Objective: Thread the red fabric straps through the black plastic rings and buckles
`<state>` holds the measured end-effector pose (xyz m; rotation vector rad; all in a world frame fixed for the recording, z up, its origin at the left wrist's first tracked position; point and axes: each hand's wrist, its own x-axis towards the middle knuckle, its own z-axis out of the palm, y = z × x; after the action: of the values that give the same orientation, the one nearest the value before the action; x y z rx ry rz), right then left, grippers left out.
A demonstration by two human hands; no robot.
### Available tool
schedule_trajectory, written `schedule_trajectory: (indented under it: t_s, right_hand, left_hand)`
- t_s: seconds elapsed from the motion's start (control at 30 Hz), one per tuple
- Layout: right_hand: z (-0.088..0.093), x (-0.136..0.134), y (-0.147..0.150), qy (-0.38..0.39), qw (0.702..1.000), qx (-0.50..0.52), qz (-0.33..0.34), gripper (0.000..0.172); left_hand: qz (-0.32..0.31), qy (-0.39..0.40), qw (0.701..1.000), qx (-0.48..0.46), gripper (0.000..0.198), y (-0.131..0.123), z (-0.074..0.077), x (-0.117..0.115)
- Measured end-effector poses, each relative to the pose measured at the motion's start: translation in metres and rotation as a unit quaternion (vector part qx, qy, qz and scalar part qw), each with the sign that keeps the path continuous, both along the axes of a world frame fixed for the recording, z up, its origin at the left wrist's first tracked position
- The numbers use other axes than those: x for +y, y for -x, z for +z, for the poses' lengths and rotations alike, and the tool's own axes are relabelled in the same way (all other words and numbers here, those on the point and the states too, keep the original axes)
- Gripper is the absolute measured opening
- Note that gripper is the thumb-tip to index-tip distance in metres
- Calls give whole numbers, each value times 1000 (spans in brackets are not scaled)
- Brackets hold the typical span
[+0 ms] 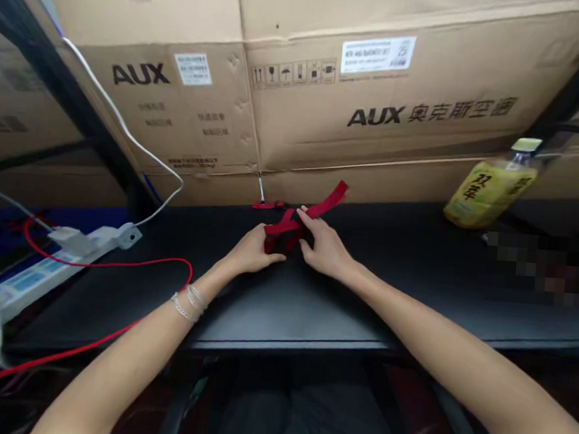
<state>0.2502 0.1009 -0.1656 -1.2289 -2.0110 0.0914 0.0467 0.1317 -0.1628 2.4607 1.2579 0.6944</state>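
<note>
A red ribbon, flat like a strap, is bunched and looped between my hands above the black tabletop. My left hand, with silver bracelets on its wrist, grips the bunch from the left; its thumb points right. From the other side my right hand pinches the ribbon, and one end sticks up to the upper right past its fingers. The folds between the hands are blurred and partly hidden by fingers. Just behind lies a small red piece, with a thin whitish stick-like thing above it.
Large cardboard boxes stand behind the black table. At the left, a white power strip has a white cable and a red cable near it. A yellow-labelled bottle leans at the back right.
</note>
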Motion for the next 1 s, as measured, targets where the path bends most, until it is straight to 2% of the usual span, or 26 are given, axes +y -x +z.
schedule_trajectory:
  t_s: [0.1,0.23,0.37,0.5,0.6,0.67,0.73,0.87,1.0]
  right_hand:
    - [0,-1,0,-4,1000,-11,-9,67]
    - [5,-2,-2,-8,998,-39,-51,55]
    - [10,-4,-3,-5,996,-65,-66,41]
    - [12,-5,-2,-10,995,-85,-45,32]
    - [11,-5,0,-28,997,-72,-14,29]
    - [10,-6,2,-38,998,-46,11,32]
    - [10,-8,4,-18,1000,-11,22,42]
    - [8,-12,6,79,996,32,17,75]
    - [7,-14,7,112,993,35,26,81]
  left_hand:
    - [21,-18,999,-21,36,-1,2,0]
    - [63,-13,993,-103,35,1,11,0]
    - [62,-14,989,-133,24,5,23,-3]
    - [25,8,992,-121,18,5,23,-5]
    - [-50,55,995,-69,20,2,19,-5]
    - [-102,84,991,-23,25,-1,16,-6]
    - [-124,98,987,5,30,-3,15,-8]
    - [-120,101,987,16,34,-4,14,-9]
    - [-107,97,989,13,34,-2,17,-9]
